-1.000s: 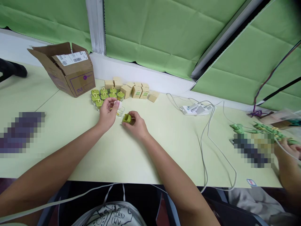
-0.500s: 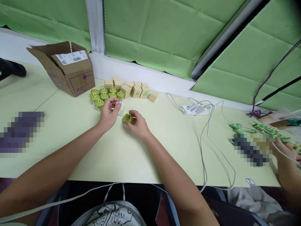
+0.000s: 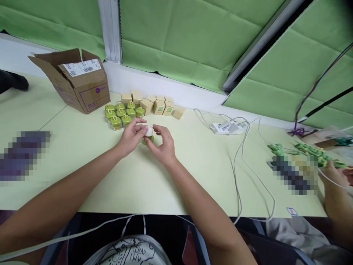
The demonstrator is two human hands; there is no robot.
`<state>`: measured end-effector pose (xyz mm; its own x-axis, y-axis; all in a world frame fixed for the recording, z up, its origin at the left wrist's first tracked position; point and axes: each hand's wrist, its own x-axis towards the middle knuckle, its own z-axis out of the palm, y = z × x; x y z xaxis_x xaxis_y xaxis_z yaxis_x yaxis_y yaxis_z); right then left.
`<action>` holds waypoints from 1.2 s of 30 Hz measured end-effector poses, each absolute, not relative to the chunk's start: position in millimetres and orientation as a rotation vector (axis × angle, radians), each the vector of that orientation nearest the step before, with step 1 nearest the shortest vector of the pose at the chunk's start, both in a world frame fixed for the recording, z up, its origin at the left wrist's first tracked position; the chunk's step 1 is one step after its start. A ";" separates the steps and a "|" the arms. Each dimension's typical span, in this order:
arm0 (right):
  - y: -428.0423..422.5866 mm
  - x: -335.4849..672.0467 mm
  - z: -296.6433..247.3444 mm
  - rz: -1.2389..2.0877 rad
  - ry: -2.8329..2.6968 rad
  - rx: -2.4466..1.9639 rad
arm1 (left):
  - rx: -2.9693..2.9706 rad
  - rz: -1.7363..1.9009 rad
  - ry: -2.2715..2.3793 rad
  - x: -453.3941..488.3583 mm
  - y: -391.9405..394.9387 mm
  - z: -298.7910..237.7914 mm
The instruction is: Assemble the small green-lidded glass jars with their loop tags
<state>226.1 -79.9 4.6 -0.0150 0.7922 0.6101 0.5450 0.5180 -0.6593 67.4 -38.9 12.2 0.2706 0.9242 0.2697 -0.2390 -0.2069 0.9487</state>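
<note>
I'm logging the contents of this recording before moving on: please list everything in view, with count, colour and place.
Table: one, pale green, across the view
Blinds: several, green, behind
Cardboard box: one, brown, back left, open
Lidded jars: about nine, clear with green lids, right of the box
Small cartons: several, tan, behind and right of the jars
White piece: one, white, near centre
Green piece: one, green, just below it in the picture
Power strip: one, white, back right
Green items: several, far right
Pixelated patches: two, dark, left and right
Another person's hand: one, far right
Left hand: one, bare, at the white piece
Right hand: one, bare, at the green piece
</note>
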 end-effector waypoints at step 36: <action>-42.2 288.8 -13.3 0.388 -1.665 -1.688 | 2.355 0.811 1.058 63.1 -43.8 -5.3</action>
<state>288.8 -42.2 -13.3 0.1197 0.9555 0.2695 0.7381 0.0959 -0.6678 63.1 -43.8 -5.3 0.5372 0.7752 0.3325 0.5224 -0.6152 0.5904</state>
